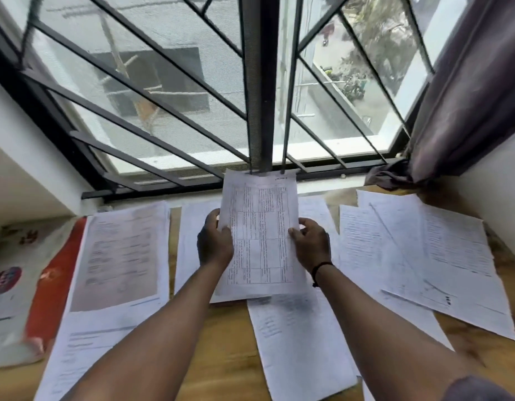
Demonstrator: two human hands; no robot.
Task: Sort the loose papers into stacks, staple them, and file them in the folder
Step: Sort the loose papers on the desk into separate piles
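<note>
1. Two hands hold one printed sheet (260,235) up above the middle of the wooden counter (227,337). The left hand (215,241) grips its left edge with fingers curled round the margin. The right hand (311,241) pinches the right edge, thumb on the face of the page.
2. Sorting looks unfinished. Loose papers lie along the counter's far edge by the window: a left stack (120,253), sheets in the middle (297,337) under the held page, and a fanned right group (424,256) running toward the right edge. No stapler is in view. A red-and-white item (27,285) at the left edge may be the folder, though I cannot tell.
3. Risks, as I judge them:
   - The right group is skewed and overlapping, so a sheet dropped there could hide a mismatch and end up stapled into the wrong set.
   - The held page is gripped only at its side edges. It may sag or crease.
   - If the window is open, a draught could lift the loose sheets.
4. Writing: the held sheet carries a ruled table of small print and a short heading at its top right, too blurred to read. Text on the other pages is equally illegible.
</note>
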